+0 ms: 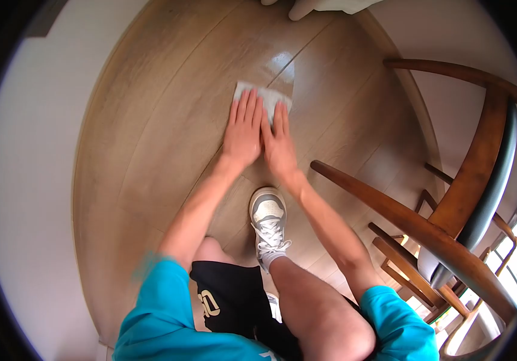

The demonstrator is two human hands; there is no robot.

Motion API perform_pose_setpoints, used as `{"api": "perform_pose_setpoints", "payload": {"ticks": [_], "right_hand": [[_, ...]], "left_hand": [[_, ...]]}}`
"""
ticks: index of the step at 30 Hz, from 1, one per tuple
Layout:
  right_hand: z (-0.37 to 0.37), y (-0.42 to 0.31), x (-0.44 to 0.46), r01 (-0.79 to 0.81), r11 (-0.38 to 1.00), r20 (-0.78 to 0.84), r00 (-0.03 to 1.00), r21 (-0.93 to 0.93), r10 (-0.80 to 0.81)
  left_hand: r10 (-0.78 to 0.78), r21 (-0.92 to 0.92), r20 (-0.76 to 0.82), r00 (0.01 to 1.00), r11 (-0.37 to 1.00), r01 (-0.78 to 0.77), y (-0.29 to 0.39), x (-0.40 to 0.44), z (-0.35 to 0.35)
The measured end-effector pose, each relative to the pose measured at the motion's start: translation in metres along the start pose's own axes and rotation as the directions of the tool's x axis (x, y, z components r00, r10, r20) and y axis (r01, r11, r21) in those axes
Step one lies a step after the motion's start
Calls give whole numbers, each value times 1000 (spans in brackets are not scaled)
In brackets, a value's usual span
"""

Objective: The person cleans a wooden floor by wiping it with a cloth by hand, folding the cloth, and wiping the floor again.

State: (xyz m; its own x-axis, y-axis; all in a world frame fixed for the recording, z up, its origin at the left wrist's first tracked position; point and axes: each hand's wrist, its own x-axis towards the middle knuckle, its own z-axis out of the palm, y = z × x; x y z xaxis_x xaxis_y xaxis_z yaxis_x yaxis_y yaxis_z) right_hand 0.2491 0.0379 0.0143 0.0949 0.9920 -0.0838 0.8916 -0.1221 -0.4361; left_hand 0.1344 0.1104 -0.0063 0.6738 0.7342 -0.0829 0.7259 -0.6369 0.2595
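A white cloth or wipe (271, 96) lies flat on the wood-look floor (168, 120), beyond my shoe. My left hand (242, 135) rests palm down with its fingers stretched out over the left part of the cloth. Close beside it, my right hand (279, 147) also lies flat, fingertips on the cloth's right part and fingers extended. The two hands nearly touch at the index fingers. Their palms and the part of the cloth beneath them are hidden. A shiny patch (282, 66) shows on the floor just past the cloth.
Wooden chairs with dark seats, one wooden frame (385, 201) nearest, stand along the right. A white wall (35, 180) borders the floor on the left. My sneaker (268, 219) is planted behind the hands. White fabric (330, 5) hangs at the top edge.
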Motion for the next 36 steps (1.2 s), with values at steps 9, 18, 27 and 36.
{"api": "perform_pose_setpoints", "payload": {"ticks": [9,18,27,36], "right_hand": [[6,-10,-47,-47,999,93,995,15,46],[-33,62,147,-162,987,-68,985,-16,161],[-20,40,110,-155,986,-114,980,53,160],[0,-36,-93,-141,989,234,964,37,128]], "left_hand": [[-25,-129,42,999,991,31,21,-48,7],[41,104,-69,997,994,-33,-16,170,-8],[11,259,34,999,966,-20,-6,130,-9],[-10,-111,140,990,993,26,41,-96,8]]}}
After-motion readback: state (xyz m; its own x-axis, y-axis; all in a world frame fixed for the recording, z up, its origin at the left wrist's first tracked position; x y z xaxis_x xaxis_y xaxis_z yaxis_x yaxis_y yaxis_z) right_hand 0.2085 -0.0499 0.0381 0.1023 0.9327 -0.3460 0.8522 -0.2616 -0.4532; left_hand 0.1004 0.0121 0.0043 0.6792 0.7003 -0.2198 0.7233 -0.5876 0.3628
